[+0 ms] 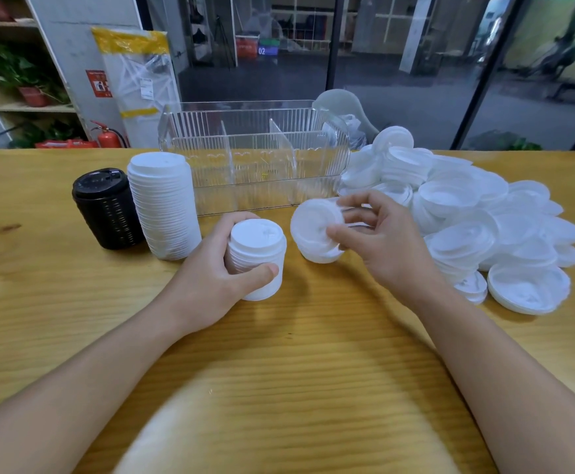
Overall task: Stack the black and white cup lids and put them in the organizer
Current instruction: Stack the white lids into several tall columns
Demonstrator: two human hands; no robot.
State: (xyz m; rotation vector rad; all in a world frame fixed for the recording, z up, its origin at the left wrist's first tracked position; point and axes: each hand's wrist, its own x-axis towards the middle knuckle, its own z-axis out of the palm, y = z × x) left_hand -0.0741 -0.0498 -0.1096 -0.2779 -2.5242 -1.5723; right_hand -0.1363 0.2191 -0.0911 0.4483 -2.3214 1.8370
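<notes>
My left hand [211, 275] grips a short stack of white lids [258, 248] that stands on the wooden table [279, 354]. Just to its right, my right hand [378, 234] pinches a small tilted bunch of white lids [313, 230] between thumb and fingers, just above the table. A tall white lid stack [164, 206] and a shorter black lid stack [106, 210] stand side by side at the left. The clear ribbed organizer [255, 155] sits behind them, its front compartments showing no lids. A big heap of loose white lids [477, 217] spreads across the right.
Clear dome lids [339, 107] and a plastic bag lie behind the organizer's right end. Beyond the table's far edge are glass walls, a shelf with plants and a red fire extinguisher [108, 136]. Bare wood lies in front of my hands.
</notes>
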